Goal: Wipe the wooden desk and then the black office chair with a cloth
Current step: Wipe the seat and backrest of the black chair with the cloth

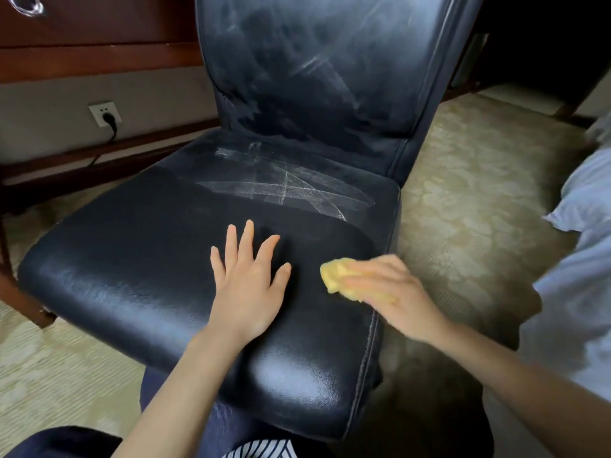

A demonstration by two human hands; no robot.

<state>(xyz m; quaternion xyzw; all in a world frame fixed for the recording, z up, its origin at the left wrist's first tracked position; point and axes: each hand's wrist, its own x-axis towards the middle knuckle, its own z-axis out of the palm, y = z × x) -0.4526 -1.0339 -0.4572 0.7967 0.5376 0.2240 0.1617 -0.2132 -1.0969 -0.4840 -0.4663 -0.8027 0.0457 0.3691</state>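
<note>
Cloth [334, 276]: a small yellow wad, soft and bunched, lies on the near right part of the black office chair [148, 259], close to the seat's right edge. The right hand [393, 292] grips it, fingers curled over the top with the cloth sticking out past the fingertips; hand and cloth are both blurred. Just to the left, apart from the cloth, the left hand [248, 279] rests flat on the seat with straight, spread fingers.

The seat is a broad cushion of glossy, finely grained black leather with stitched seams along its right side. Pale dusty streaks [287, 190] cross its far part, and the tall backrest [314, 61] carries hazy smears. Dark red-brown wooden furniture [82, 34] stands far left above a wall socket [105, 114] with a black plug in it. Patterned beige carpet [469, 193] lies around the chair, and pale bedding [582, 259] is at the right.
</note>
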